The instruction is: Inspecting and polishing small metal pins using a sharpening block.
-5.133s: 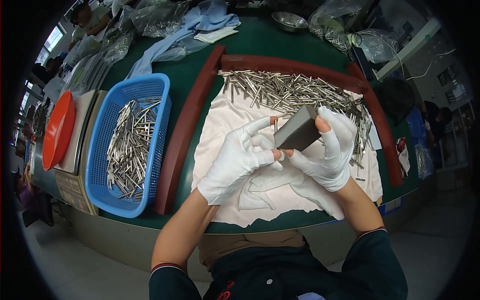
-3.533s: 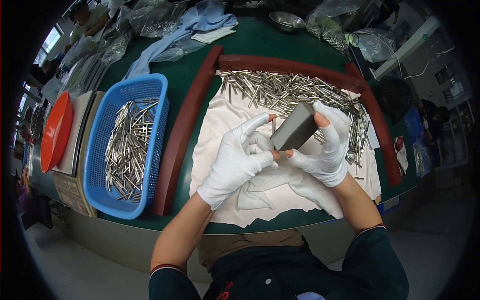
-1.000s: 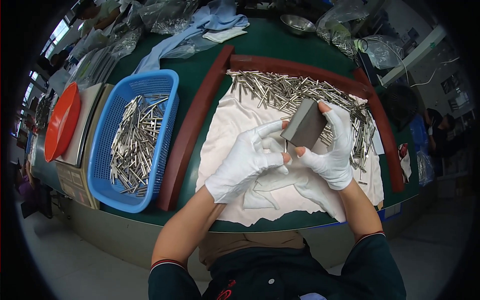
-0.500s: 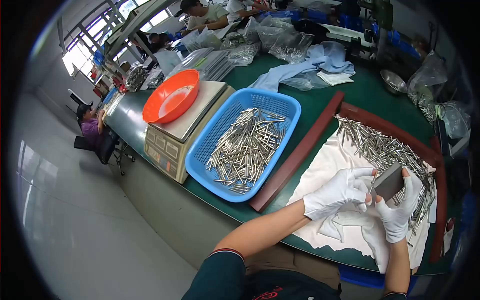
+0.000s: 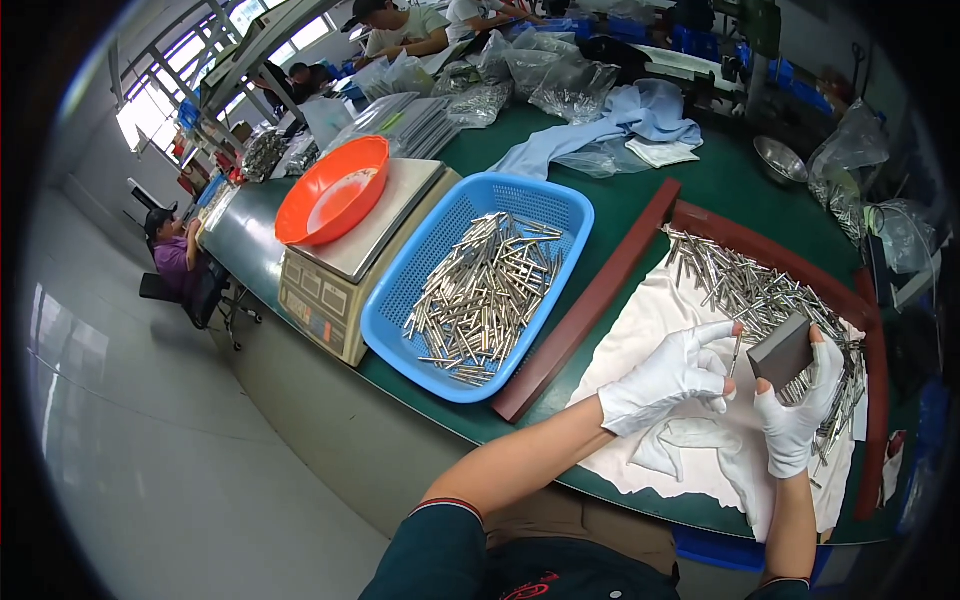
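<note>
My left hand, in a white glove with bare fingertips, pinches a thin metal pin upright between thumb and forefinger. My right hand, gloved the same way, grips a dark grey rectangular block by its edges. A small gap separates the pin from the block. Behind and beside the block lies a heap of similar metal pins on a pale cloth. Below my hands a crumpled white cloth rests on it.
Dark red bars border the work area on the green table. To the left stand a blue perforated basket of pins and a scale bearing an orange bowl. Behind lie blue cloth and bags of parts. Other people work farther back.
My left hand and the pin have drawn away from the block, opening a gap. The block has turned a little in my right hand, showing more of its broad face.
</note>
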The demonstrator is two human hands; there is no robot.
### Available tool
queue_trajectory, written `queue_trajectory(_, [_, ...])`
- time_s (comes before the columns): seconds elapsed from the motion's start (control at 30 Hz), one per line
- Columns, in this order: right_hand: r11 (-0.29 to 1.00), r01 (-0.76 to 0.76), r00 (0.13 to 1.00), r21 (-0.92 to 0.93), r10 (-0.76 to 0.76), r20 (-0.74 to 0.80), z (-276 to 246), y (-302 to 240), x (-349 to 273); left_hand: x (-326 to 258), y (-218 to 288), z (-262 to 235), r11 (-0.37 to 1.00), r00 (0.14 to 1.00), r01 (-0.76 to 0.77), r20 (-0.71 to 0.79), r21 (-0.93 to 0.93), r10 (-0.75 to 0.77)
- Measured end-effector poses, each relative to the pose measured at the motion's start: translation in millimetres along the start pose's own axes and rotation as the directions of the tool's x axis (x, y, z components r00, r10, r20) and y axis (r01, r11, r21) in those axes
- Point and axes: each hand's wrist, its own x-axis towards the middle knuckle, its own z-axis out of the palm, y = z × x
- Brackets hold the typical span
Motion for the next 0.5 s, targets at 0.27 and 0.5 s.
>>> queue_trajectory(0.27, [1.000, 0.013, 1.000, 0.015, -0.013, -0.011, 1.7, 1.3, -2.2, -5.1, 1.7, -1.2, 0.999, 1.000, 0.013, 0.019, 0.043, -0.014])
queue_trajectory(0.5, [0.999, -0.037, 0.999, 0.012, 0.037, -0.001, -4.0, 1.9, -1.1, 1.0, 0.1, 1.3, 0.999, 0.998, 0.040, 0.039, -0.013, -0.040])
